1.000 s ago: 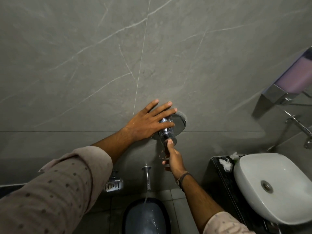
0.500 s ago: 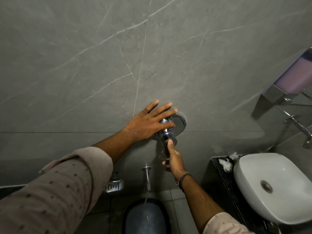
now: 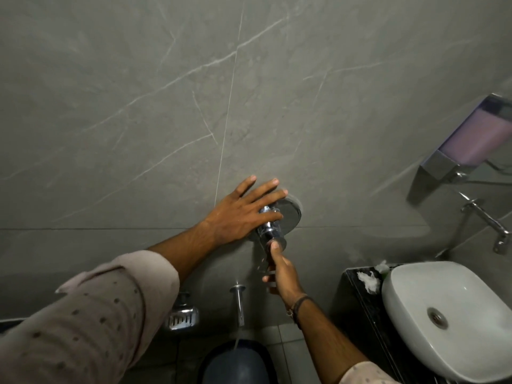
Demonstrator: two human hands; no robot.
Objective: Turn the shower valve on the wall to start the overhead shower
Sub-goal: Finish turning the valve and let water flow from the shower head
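**Chrome valve under both hands, little movement to report**

Chrome catches the light on the shower valve (image 3: 273, 225), a round plate on the grey wall (image 3: 332, 106) with a stubby knob and a lever hanging below it. It sits right under the fingers (image 3: 270, 216) of my left hand (image 3: 238, 214), which lies spread and flat against the wall and across the knob, closed on nothing that I can see. Just below, my right hand (image 3: 279, 273) wraps the lever, thumb pressed up against the knob's end.

Against half a second ago, neither hand has shifted that I can detect, so I judge the turn is barely begun or stalled. A thin stream runs from the spout (image 3: 239, 303) below my right hand into the blue bucket (image 3: 235, 364), which suggests water is not diverted overhead.

Hidden: the overhead shower is out of frame, the lever is mostly covered by my right palm, and the wall is blurred.
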